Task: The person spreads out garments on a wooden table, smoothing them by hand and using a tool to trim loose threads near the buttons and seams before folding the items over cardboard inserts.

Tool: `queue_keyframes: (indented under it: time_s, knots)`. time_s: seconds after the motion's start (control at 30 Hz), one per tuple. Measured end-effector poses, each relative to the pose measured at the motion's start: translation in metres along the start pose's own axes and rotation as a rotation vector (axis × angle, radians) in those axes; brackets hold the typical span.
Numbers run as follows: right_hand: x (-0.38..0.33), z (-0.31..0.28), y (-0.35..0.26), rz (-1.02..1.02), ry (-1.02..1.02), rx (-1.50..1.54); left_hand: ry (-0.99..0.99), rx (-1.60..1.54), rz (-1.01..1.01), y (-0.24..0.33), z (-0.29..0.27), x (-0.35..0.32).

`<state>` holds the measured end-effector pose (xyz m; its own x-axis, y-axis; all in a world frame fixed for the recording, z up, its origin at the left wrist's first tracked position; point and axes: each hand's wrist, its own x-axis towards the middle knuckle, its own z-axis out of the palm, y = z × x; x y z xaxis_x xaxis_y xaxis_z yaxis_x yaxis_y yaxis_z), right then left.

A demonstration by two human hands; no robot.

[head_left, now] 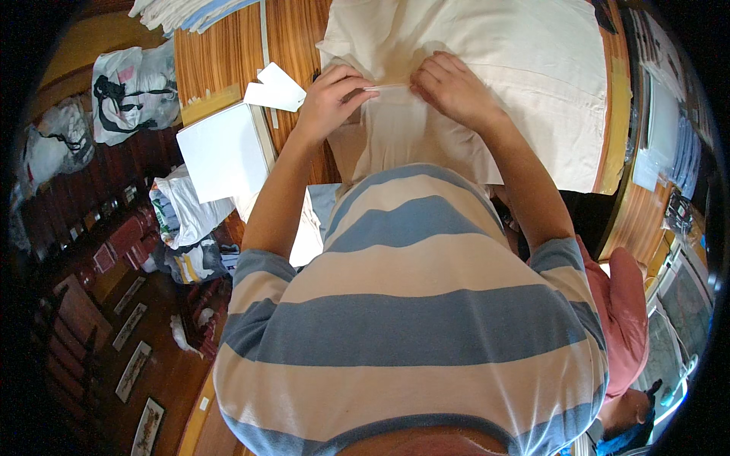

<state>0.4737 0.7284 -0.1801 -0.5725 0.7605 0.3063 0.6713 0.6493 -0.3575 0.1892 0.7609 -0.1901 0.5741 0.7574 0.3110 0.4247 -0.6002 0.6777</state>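
A person in a shirt (426, 327) with wide blue-gray and tan stripes works at a brown wooden table (220, 57). A big cream cloth (532, 99) lies on the table in front of the person, and its near part hangs down by the person's tummy. The left hand (328, 100) pinches a thin edge of the cloth between its thumb and fingers. The right hand (458, 91) is just beside it, with its fingers bent down on the same edge. Its fingertips are tucked away, so one cannot tell if they pinch the cloth. Between the two hands, the edge makes a thin line.

To the left of the left hand are white cards (275, 88) and a flat white stack (222, 152). Folded cloths (194, 14), white and blue, sit at the far left end of the table. At the right, another person (627, 327) wears a red top.
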Motion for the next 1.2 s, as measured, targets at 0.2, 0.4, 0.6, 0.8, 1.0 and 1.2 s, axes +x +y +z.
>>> queue_keyframes:
  time_s: [0.2, 0.4, 0.6, 0.8, 1.0, 1.2]
  knots:
    - [-0.001, -0.001, 0.0, -0.002, -0.013, -0.013, -0.062, 0.196, -0.1, 0.017, -0.002, -0.005]
    - [0.0, 0.0, -0.002, 0.006, 0.009, 0.016, 0.023, -0.413, -0.645, 0.024, 0.019, -0.017]
    - [-0.004, 0.029, -0.002, 0.015, 0.073, 0.06, 0.039, -0.362, -0.538, 0.027, 0.014, -0.013]
    - [-0.013, 0.048, 0.006, 0.06, 0.075, 0.005, -0.14, -0.004, -0.355, 0.017, -0.005, -0.014]
    - [-0.016, 0.046, 0.007, 0.108, 0.037, -0.013, -0.187, 0.09, -0.213, 0.011, -0.013, -0.019]
    - [-0.017, 0.037, 0.011, 0.224, -0.026, 0.105, -0.186, -0.036, -0.365, 0.001, -0.013, -0.019]
